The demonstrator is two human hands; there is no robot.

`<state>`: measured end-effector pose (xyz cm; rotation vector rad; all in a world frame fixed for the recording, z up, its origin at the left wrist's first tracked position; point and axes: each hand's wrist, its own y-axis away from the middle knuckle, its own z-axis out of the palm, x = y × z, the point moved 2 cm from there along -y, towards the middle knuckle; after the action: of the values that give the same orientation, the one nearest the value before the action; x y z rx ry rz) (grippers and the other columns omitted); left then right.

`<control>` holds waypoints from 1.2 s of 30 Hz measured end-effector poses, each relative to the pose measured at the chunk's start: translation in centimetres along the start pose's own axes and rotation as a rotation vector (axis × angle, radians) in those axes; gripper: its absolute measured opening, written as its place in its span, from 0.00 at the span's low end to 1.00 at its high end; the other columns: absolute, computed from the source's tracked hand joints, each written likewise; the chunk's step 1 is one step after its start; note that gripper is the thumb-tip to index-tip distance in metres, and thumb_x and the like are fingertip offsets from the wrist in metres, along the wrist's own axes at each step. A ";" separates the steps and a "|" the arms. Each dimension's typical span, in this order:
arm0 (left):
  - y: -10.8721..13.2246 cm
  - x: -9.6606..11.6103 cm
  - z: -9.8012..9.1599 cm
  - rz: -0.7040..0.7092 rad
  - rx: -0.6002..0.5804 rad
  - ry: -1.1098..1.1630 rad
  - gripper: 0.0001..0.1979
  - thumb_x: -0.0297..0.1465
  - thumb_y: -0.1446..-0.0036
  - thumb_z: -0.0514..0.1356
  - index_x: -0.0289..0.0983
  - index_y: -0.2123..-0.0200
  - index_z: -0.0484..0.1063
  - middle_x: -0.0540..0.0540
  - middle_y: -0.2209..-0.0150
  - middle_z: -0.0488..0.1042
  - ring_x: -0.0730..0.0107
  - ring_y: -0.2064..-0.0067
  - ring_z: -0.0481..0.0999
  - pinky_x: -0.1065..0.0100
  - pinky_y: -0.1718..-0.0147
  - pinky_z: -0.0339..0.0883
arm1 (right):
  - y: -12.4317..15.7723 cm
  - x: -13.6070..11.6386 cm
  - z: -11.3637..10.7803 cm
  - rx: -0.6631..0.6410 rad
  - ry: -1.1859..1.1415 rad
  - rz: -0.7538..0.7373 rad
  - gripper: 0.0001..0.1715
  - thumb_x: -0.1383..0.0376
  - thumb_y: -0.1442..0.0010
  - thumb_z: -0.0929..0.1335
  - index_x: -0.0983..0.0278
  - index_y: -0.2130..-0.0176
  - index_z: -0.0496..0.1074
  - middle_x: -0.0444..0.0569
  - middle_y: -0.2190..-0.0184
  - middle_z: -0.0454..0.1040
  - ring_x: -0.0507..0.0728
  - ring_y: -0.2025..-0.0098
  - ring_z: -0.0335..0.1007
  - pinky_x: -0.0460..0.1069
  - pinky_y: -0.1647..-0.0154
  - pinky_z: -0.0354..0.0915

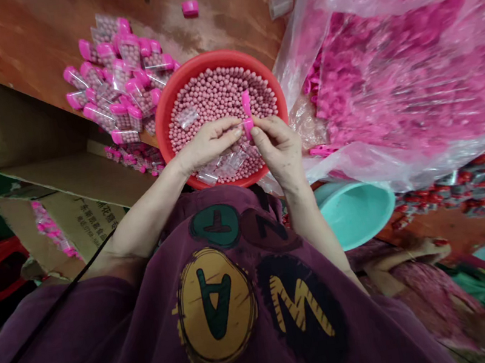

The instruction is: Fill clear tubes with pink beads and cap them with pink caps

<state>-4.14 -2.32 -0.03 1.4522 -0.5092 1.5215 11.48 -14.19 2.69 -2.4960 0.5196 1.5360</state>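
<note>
A red bowl (167,110) full of small pink balls sits on my lap edge against the brown table. Both hands meet over its near side. My left hand (209,144) is closed, fingertips pinching a small clear container that is mostly hidden. My right hand (278,148) is closed on a pink flip cap (247,113), pressed against the left hand's fingertips. Several empty clear containers (226,165) lie in the bowl beneath my hands, and one more (187,117) rests on the balls.
A heap of filled pink-capped containers (119,72) lies on the table left of the bowl. A large clear bag of pink caps (404,70) fills the right. A teal bowl (358,212) sits below it. Cardboard boxes (47,145) stand at left.
</note>
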 end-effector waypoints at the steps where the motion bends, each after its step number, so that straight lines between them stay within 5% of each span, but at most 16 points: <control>1: 0.0 -0.1 0.2 -0.016 -0.012 0.052 0.18 0.47 0.26 0.65 0.37 0.53 0.82 0.48 0.63 0.78 0.72 0.65 0.75 0.69 0.62 0.70 | -0.2 -0.1 -0.2 0.000 -0.018 -0.004 0.22 0.46 0.20 0.68 0.53 0.43 0.86 0.48 0.54 0.84 0.59 0.53 0.81 0.60 0.44 0.82; 7: -0.3 0.1 0.9 0.018 0.038 0.067 0.24 0.54 0.28 0.67 0.37 0.54 0.82 0.48 0.63 0.78 0.73 0.63 0.74 0.70 0.61 0.70 | -0.2 -0.4 -0.6 0.043 0.073 -0.054 0.23 0.48 0.18 0.66 0.55 0.40 0.84 0.52 0.51 0.83 0.62 0.48 0.82 0.65 0.38 0.81; 15: 0.2 -0.2 1.7 -0.039 0.097 0.042 0.17 0.46 0.25 0.66 0.36 0.55 0.81 0.51 0.68 0.75 0.74 0.67 0.73 0.71 0.65 0.69 | 0.7 -0.8 0.4 -0.035 0.224 -0.063 0.29 0.49 0.16 0.59 0.57 0.36 0.81 0.56 0.50 0.82 0.64 0.45 0.82 0.67 0.36 0.82; 19: 0.1 0.2 2.4 -0.063 0.144 0.051 0.12 0.40 0.27 0.68 0.36 0.57 0.80 0.50 0.66 0.77 0.75 0.67 0.73 0.73 0.67 0.68 | 0.6 -1.0 -0.8 -0.038 0.197 -0.032 0.32 0.44 0.16 0.59 0.57 0.42 0.83 0.56 0.51 0.82 0.64 0.47 0.82 0.65 0.38 0.82; 22: 0.3 0.5 2.8 -0.190 0.024 0.210 0.14 0.42 0.30 0.71 0.36 0.58 0.80 0.51 0.69 0.75 0.78 0.72 0.70 0.74 0.73 0.62 | -0.3 0.2 -1.4 -0.059 0.021 0.094 0.35 0.38 0.19 0.61 0.58 0.50 0.86 0.51 0.58 0.83 0.60 0.54 0.83 0.61 0.43 0.83; 26: 0.8 0.9 3.1 -0.371 -0.134 0.433 0.17 0.43 0.34 0.75 0.36 0.64 0.79 0.52 0.74 0.71 0.80 0.76 0.66 0.75 0.79 0.53 | -2.3 2.0 -0.8 -0.039 -0.244 0.269 0.34 0.34 0.23 0.65 0.54 0.47 0.86 0.47 0.57 0.86 0.58 0.53 0.85 0.58 0.41 0.84; 33: 1.1 0.9 3.1 -0.369 0.202 0.628 0.17 0.37 0.29 0.71 0.37 0.70 0.75 0.52 0.74 0.71 0.79 0.74 0.69 0.75 0.75 0.64 | -0.8 0.4 -0.7 -0.009 -0.164 0.056 0.31 0.38 0.25 0.70 0.52 0.36 0.80 0.50 0.38 0.83 0.65 0.32 0.80 0.70 0.24 0.75; 36: 0.9 0.5 3.7 -0.366 0.297 0.688 0.14 0.36 0.28 0.69 0.37 0.67 0.77 0.50 0.71 0.75 0.75 0.70 0.76 0.73 0.66 0.74 | 1.0 1.0 0.1 -0.104 0.029 -0.023 0.47 0.37 0.34 0.77 0.51 0.26 0.71 0.55 0.26 0.73 0.72 0.22 0.69 0.76 0.18 0.67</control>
<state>-2.83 -5.58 1.48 1.0508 0.3871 1.7046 11.44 -15.35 1.84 -2.5953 0.4235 1.5592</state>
